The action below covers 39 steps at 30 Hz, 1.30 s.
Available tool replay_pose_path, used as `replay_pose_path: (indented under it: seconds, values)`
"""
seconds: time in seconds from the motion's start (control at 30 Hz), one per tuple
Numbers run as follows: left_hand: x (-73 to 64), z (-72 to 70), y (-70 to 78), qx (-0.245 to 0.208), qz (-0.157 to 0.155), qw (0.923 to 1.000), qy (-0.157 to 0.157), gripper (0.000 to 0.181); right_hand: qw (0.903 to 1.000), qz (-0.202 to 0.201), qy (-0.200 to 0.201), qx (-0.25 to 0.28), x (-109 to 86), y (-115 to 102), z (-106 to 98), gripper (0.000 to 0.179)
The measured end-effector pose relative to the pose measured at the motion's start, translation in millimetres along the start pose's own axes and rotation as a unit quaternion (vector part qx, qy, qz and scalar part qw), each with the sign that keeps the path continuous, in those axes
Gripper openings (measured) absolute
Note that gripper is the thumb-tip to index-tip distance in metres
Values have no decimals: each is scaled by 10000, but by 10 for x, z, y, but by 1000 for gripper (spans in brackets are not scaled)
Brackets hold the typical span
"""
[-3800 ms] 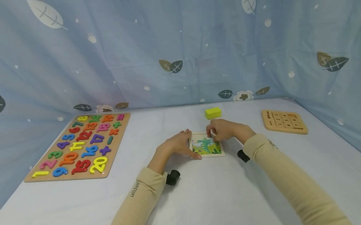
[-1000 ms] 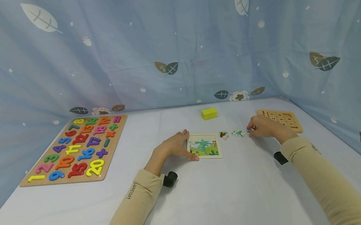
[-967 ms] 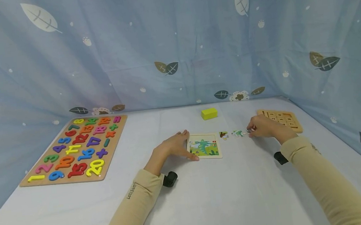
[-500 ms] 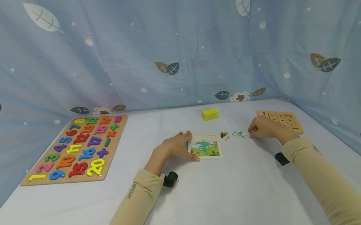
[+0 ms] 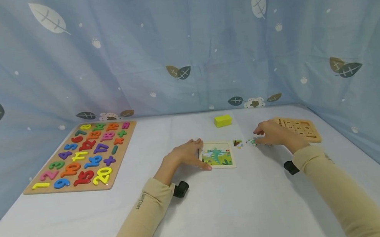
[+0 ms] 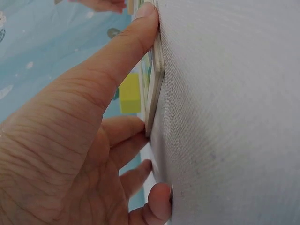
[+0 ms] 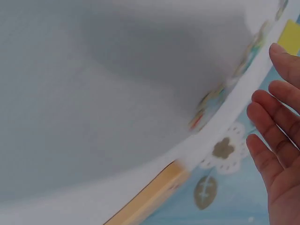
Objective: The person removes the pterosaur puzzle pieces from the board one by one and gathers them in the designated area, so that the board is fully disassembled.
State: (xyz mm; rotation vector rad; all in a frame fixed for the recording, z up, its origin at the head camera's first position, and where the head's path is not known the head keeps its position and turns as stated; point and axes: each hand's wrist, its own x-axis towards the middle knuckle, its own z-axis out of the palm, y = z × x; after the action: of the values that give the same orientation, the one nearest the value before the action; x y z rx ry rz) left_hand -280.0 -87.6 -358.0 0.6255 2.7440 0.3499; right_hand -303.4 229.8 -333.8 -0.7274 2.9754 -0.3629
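Observation:
My left hand (image 5: 188, 154) holds the left side of a square dinosaur jigsaw puzzle (image 5: 219, 156) lying flat in its pale wooden frame. Its thumb (image 6: 117, 54) lies at the near edge and the index finger (image 6: 124, 127) touches a far corner. My right hand (image 5: 270, 133) hovers just right of the board, fingers straight and apart, holding nothing. Beneath and beside it lie loose jigsaw pieces: a brown-and-white one (image 5: 238, 144), a green-and-white one (image 5: 251, 142), and another partly hidden by the hand. In the right wrist view the pieces (image 7: 201, 110) look blurred.
A yellow block (image 5: 222, 121) stands behind the puzzle. At left lies a wooden board of colourful numbers (image 5: 120, 164). A wooden number-tile board (image 5: 311, 136) sits at right, partly behind the right forearm. A blue patterned curtain (image 5: 141, 54) hangs behind the white table.
The right hand left the puzzle and moved right with a piece pinched in it. It has since let go, straightened its fingers and shifted slightly left. The left hand stays at the puzzle.

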Motion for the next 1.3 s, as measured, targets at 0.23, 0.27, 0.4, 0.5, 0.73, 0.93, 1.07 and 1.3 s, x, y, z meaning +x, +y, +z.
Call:
replay_pose_path:
  seconds: [0.23, 0.27, 0.4, 0.5, 0.73, 0.93, 1.07, 1.3]
  values:
    - [-3, 14, -1, -10, 57, 10000, 60, 104, 9998, -162, -77, 57, 175, -329, 40, 39]
    - [-1, 18, -2, -16, 73, 9999, 86, 104, 9996, -255, -73, 80, 197, -369, 54, 39]
    - [5, 35, 5, -25, 89, 9998, 195, 104, 9986, -510, -92, 133, 283, -520, 115, 40]
    - [-1, 33, 21, -32, 36, 9997, 237, 106, 9979, -607, -170, 135, 348, -655, 151, 39]
    - [-8, 23, 39, -10, -10, 9997, 249, 108, 9960, -795, -315, 244, 488, -980, 231, 37]
    - [-21, 14, 47, -130, -47, 9998, 158, 108, 9904, -1266, -448, 311, 578, -1185, 366, 34]
    - [-44, 12, 63, -341, -53, 9993, 162, 105, 9863, -1557, -436, 331, 601, -1271, 420, 27]
    - [-55, 0, 77, -262, -80, 9994, 231, 106, 9899, -1262, -555, 323, 592, -1360, 418, 19]
